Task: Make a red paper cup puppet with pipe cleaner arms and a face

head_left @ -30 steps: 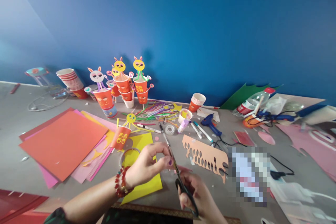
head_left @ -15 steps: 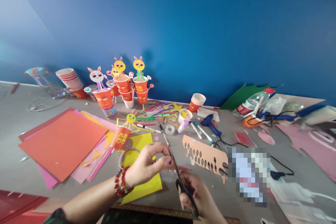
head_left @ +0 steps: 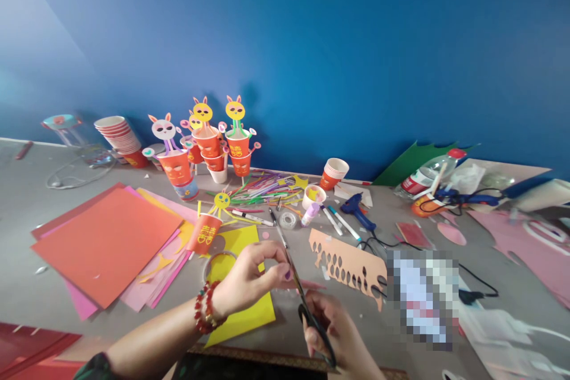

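Observation:
My right hand (head_left: pixel 332 323) is wrapped round the black handles of a pair of scissors (head_left: pixel 317 332), whose blades point up and away from me. My left hand (head_left: pixel 256 279), with red bead bracelets at the wrist, has thumb and fingers pinched together against the blade side. Whatever sits in that pinch is too small or hidden to make out. Beneath the left hand lies a yellow sheet of paper (head_left: pixel 249 323) with a tape roll (head_left: pixel 207 270) partly on it. Just past the blades, a pink paper strip (head_left: pixel 314 286) shows on the table.
Left lies a stack of coloured paper (head_left: pixel 111 243). Behind stand paper-cup rabbit figures (head_left: pixel 173 166) and a leaning cup stack (head_left: pixel 118 133). To the right are punched orange card (head_left: pixel 347 258), a blue glue gun (head_left: pixel 356 208) with its cord, and a plastic bottle (head_left: pixel 427 172).
Hardly anything differs. Both hands and the scissors keep almost the same place, with only a very slight shift at the left fingertips.

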Action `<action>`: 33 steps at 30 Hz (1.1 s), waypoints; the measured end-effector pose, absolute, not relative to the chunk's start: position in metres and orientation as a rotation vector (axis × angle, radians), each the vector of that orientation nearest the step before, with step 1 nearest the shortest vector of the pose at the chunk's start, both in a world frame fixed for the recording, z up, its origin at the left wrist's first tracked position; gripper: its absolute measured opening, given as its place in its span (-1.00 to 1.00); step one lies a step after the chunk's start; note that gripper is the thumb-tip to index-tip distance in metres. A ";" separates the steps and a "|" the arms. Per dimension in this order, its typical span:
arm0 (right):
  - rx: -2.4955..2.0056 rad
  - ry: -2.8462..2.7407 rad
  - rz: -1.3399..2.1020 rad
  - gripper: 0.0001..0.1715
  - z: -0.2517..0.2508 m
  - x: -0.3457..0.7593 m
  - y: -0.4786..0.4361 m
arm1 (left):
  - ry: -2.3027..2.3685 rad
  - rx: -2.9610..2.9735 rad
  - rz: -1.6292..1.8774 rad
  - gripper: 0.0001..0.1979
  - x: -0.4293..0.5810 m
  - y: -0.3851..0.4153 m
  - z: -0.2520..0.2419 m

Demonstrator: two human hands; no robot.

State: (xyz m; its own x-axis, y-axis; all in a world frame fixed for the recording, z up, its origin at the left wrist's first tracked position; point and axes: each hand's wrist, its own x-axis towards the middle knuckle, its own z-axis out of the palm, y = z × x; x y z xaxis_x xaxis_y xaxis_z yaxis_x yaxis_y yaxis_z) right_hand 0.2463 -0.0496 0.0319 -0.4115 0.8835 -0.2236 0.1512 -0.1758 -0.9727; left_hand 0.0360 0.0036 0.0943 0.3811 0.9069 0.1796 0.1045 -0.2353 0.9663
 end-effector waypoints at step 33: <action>-1.108 -1.442 1.373 -0.43 0.014 0.229 -0.034 | 0.906 1.614 0.748 -0.81 0.024 -0.015 0.052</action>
State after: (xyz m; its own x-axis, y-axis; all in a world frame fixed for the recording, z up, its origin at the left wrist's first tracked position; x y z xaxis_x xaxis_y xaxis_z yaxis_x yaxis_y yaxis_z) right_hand 0.2292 -0.0341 0.0140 -0.2604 0.9655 -0.0026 0.0500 0.0108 -0.9987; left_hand 0.0238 -0.0151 0.0522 0.5107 0.8596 0.0144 0.1777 -0.1219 0.9765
